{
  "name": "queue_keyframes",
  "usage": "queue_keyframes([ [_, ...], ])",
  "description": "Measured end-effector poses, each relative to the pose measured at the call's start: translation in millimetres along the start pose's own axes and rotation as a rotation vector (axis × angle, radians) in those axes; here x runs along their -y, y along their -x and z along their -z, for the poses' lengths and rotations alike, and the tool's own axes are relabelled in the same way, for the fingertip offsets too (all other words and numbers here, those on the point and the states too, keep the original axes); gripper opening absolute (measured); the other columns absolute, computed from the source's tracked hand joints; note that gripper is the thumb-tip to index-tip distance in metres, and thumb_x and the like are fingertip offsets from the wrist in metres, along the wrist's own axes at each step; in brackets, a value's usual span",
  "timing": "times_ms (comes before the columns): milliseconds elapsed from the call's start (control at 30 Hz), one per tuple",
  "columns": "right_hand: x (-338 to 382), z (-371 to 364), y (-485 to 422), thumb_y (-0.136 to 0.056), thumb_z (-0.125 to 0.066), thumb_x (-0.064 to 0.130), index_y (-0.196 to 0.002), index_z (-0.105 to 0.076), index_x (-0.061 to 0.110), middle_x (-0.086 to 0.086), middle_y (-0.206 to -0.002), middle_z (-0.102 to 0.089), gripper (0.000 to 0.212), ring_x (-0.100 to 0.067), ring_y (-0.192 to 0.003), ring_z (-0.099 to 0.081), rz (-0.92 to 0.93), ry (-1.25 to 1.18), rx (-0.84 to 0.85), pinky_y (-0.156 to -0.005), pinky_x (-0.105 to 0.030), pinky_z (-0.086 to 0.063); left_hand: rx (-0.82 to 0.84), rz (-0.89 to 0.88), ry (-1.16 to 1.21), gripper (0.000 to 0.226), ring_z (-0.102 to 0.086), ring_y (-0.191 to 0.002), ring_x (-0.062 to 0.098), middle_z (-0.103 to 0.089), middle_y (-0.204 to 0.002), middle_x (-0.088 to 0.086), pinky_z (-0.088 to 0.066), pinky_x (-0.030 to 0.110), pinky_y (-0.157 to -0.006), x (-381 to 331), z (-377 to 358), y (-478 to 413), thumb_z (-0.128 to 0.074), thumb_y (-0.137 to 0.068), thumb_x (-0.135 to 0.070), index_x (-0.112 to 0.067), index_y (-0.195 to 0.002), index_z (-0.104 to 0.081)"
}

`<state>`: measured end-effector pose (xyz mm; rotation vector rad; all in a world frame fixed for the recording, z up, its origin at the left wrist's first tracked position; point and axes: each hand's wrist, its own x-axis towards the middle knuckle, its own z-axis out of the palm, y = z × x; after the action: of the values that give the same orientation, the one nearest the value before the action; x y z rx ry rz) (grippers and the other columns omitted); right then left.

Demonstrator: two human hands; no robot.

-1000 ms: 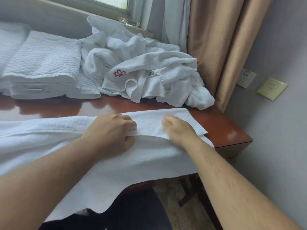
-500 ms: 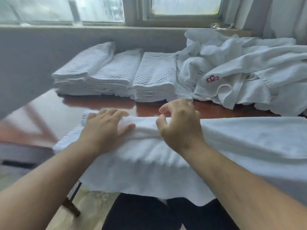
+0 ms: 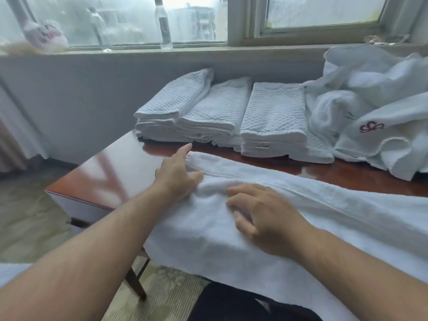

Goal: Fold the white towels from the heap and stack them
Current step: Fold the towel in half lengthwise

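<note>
The white towel (image 3: 324, 205) lies along the front of the worktop (image 3: 120, 167), its near side hanging over the edge, and the left hand (image 3: 178, 177) at its end and the right hand (image 3: 266, 216) beside it press it with open, flat fingers, probably to smooth the fold.

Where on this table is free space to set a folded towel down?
Bare table left of the left hand; a narrow wood strip between the folded stacks and the spread towel. The heap crowds the right.
</note>
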<state>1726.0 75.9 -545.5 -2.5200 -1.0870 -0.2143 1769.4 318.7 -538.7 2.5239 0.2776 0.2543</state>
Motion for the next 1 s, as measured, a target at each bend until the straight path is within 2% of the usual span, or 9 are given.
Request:
queue_keyframes([
  [133,1,1,-19,-0.099,-0.049,0.028,-0.122,-0.071,0.017,0.002,-0.145,-0.058,0.033,-0.014,-0.140,-0.045,0.090,0.088,0.019,-0.116,-0.009,-0.006,-0.104,-0.062,0.155,0.026,-0.064,-0.105,0.015,-0.072,-0.104,-0.011,-0.048,0.033,-0.098,-18,1,-28,-0.074,-0.088,-0.036,-0.032,-0.114,-0.073],
  [233,6,4,-24,-0.095,-0.047,0.024,-0.099,-0.076,0.010,-0.003,-0.116,-0.073,0.032,-0.022,-0.112,-0.064,0.215,0.116,0.020,-0.106,-0.029,-0.045,-0.162,-0.016,0.455,0.010,-0.066,-0.075,0.009,-0.071,-0.087,-0.008,-0.056,0.027,-0.081,-33,11,-44,-0.071,-0.092,-0.019,-0.029,-0.090,-0.073],
  [300,5,3,-26,-0.098,-0.045,0.026,-0.107,-0.074,0.011,-0.002,-0.117,-0.071,0.034,-0.022,-0.110,-0.063,0.195,0.094,0.036,-0.099,-0.036,-0.049,-0.153,0.054,0.742,0.014,-0.064,-0.063,0.009,-0.069,-0.093,0.004,-0.058,0.026,-0.066,-43,23,-50,-0.066,-0.095,-0.011,-0.022,-0.089,-0.070],
  [433,-5,-4,-33,-0.103,-0.040,0.041,-0.156,-0.036,0.029,0.003,-0.167,-0.023,0.054,-0.016,-0.154,-0.018,0.075,0.122,0.183,-0.123,-0.029,-0.008,-0.194,0.108,1.115,0.013,-0.066,-0.059,0.003,-0.066,-0.092,0.004,-0.053,0.016,-0.059,-57,54,-43,-0.061,-0.097,-0.004,-0.015,-0.095,-0.067],
  [533,-12,-5,-43,-0.102,-0.036,0.051,-0.161,-0.015,0.039,0.009,-0.170,0.002,0.063,-0.009,-0.156,0.004,0.053,0.152,0.295,-0.123,-0.030,0.002,-0.231,0.131,1.275,0.014,-0.066,-0.062,0.003,-0.066,-0.090,0.003,-0.053,0.015,-0.062,-55,70,-30,-0.059,-0.097,-0.003,-0.015,-0.098,-0.066],
  [667,-7,1,-44,-0.098,-0.041,0.048,-0.147,-0.045,0.021,-0.007,-0.160,-0.032,0.056,-0.023,-0.148,-0.027,0.037,0.108,0.212,-0.120,-0.029,-0.016,-0.252,0.248,1.327,0.021,-0.065,-0.063,0.007,-0.066,-0.086,0.001,-0.053,0.018,-0.057,-29,60,-3,-0.055,-0.097,-0.001,-0.017,-0.097,-0.069],
  [767,4,5,-39,-0.091,-0.035,0.041,-0.106,-0.064,0.003,-0.016,-0.111,-0.062,0.050,-0.030,-0.105,-0.059,0.110,0.047,0.149,-0.099,-0.033,-0.040,-0.198,0.376,1.181,0.029,-0.060,-0.068,0.014,-0.064,-0.086,0.004,-0.053,0.023,-0.057,-4,36,14,-0.048,-0.093,-0.001,-0.014,-0.101,-0.073],
  [933,13,8,-22,-0.096,-0.051,0.027,-0.109,-0.064,0.012,-0.007,-0.103,-0.067,0.024,-0.028,-0.088,-0.063,0.172,0.131,0.113,-0.078,-0.039,-0.053,-0.096,0.501,1.162,0.004,-0.067,-0.053,0.014,-0.071,-0.071,0.005,-0.055,0.024,-0.050,8,25,12,-0.065,-0.092,-0.013,-0.012,-0.094,-0.068],
  [1000,20,8,-13,-0.094,-0.057,0.017,-0.099,-0.066,0.011,-0.004,-0.085,-0.065,0.012,-0.027,-0.071,-0.062,0.260,0.191,0.041,-0.061,-0.039,-0.054,-0.013,0.563,1.071,0.014,-0.070,-0.056,0.018,-0.071,-0.066,0.004,-0.056,0.027,-0.051,9,30,5,-0.070,-0.088,-0.023,-0.012,-0.096,-0.065],
])
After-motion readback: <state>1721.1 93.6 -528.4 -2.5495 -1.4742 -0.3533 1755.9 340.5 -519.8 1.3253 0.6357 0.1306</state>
